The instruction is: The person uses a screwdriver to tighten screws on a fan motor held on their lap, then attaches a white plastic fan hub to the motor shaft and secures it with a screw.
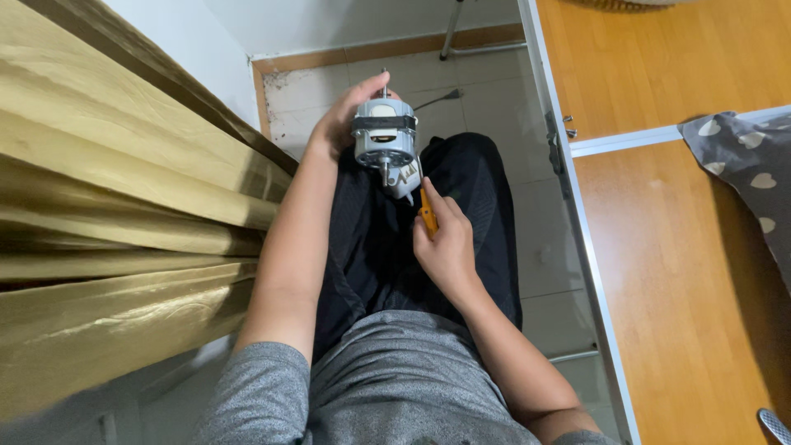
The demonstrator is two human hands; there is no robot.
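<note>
My left hand [339, 122] grips a small silver electric motor [383, 142] with a black band and a thin shaft sticking out of its far end, held above my lap. My right hand [446, 243] is closed around an orange-handled tool [428, 213], probably a screwdriver, whose tip points up at the motor's near end where a white plastic part sits. The tool's tip is hidden against the motor. I am seated, with dark trousers under both hands.
A gold curtain [107, 214] hangs along the left. A wooden panel with a white metal frame [676, 247] runs down the right, with a grey heart-patterned cloth [754, 165] on it. Pale floor tiles [486, 99] lie ahead, with a stand's metal leg [451, 29] at the top.
</note>
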